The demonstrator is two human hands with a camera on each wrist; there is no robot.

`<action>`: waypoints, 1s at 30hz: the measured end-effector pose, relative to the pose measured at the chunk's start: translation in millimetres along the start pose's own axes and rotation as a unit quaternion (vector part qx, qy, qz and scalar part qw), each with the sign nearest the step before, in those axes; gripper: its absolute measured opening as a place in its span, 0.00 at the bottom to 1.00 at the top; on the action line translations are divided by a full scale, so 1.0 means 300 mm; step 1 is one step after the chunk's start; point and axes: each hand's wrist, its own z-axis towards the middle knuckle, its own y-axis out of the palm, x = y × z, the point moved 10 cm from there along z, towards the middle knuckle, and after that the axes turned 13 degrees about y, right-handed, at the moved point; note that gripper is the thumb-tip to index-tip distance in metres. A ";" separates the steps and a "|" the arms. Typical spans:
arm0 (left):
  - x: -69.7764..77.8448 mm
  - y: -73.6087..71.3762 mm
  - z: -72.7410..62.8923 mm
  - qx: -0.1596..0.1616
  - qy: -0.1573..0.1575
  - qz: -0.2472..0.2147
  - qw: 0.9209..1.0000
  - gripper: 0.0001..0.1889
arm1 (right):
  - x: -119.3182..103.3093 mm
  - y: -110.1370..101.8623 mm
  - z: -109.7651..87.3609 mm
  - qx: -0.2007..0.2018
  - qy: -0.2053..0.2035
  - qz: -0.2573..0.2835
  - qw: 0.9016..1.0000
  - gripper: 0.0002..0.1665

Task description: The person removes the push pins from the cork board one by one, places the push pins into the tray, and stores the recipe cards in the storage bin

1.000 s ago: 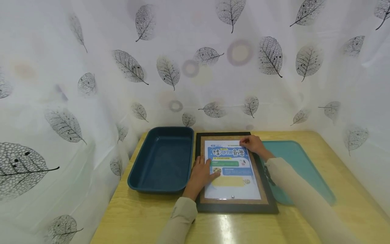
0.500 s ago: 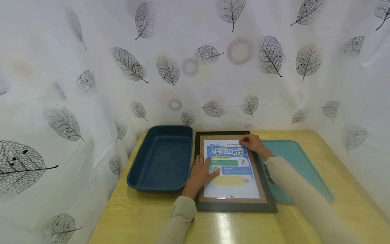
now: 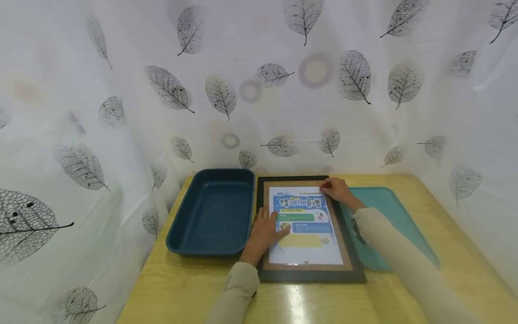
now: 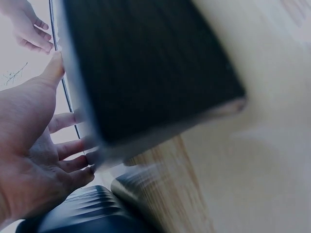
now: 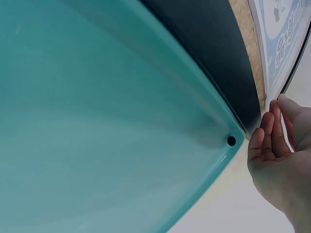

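While my left hand (image 3: 262, 231) rests across the corkboard (image 3: 311, 275)'s left side, fingers straight and apart, thumb over the printed sheet (image 3: 305, 225), probably to stop both from sliding, my right hand (image 3: 337, 190) has thumb and fingertips pinched together at the sheet's top-right corner. Can't tell if something small sits between them. Sheet lies face up on cork; shiny pin (image 3: 306, 261) at bottom edge, likely anchoring it. Blue tray (image 3: 214, 225) just left, teal tray (image 3: 388, 216) right, presumably leaving the board central.

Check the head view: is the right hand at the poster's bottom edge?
No, the right hand is at the upper right corner of the poster.
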 end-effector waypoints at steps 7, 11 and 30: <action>-0.002 0.003 0.000 -0.005 -0.002 0.003 1.000 0.45 | 0.024 -0.044 -0.010 0.037 -0.011 0.002 0.999 0.09; 0.002 -0.003 -0.002 0.000 0.002 0.009 1.000 0.45 | 0.044 -0.050 -0.008 0.038 -0.019 -0.001 0.999 0.10; -0.009 0.007 0.000 -0.010 -0.005 0.001 1.000 0.45 | 0.129 -0.095 -0.028 0.011 -0.007 -0.007 1.000 0.10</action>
